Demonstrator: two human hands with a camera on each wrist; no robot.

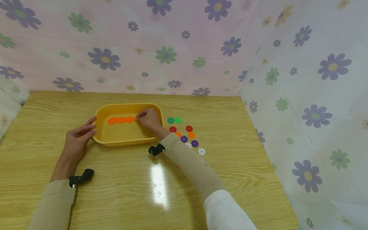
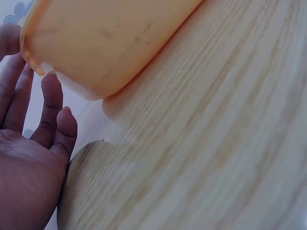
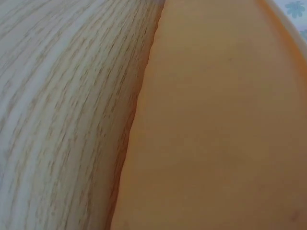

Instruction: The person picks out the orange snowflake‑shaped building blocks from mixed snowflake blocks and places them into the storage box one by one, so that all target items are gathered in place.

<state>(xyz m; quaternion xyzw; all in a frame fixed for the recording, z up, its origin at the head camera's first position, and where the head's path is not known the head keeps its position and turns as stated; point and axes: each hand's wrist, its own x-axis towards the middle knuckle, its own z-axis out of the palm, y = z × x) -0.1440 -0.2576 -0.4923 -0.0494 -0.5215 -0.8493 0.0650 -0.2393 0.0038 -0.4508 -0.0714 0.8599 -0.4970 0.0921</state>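
Note:
A yellow plastic basin (image 1: pixel 126 140) stands on the wooden table. My left hand (image 1: pixel 79 137) holds its left end by the rim, and the left wrist view shows the thumb and fingers at the edge of the basin (image 2: pixel 110 43). Inside it, three orange notched discs (image 1: pixel 120 120) lie in a row. At the right end of that row my right hand (image 1: pixel 149 119) reaches into the basin and pinches another orange disc (image 1: pixel 136 119), mostly hidden by the fingertips. Only the basin's outer wall (image 3: pixel 216 120) and the table appear in the right wrist view; the right hand is out of sight there.
Right of the basin lie loose notched discs: two green (image 1: pixel 174 120), two red (image 1: pixel 189 128), orange (image 1: pixel 191 135), purple (image 1: pixel 194 143) and white (image 1: pixel 201 151). My right forearm partly covers that group. Flowered cloth (image 1: pixel 184 76) hangs behind the table and along its right side.

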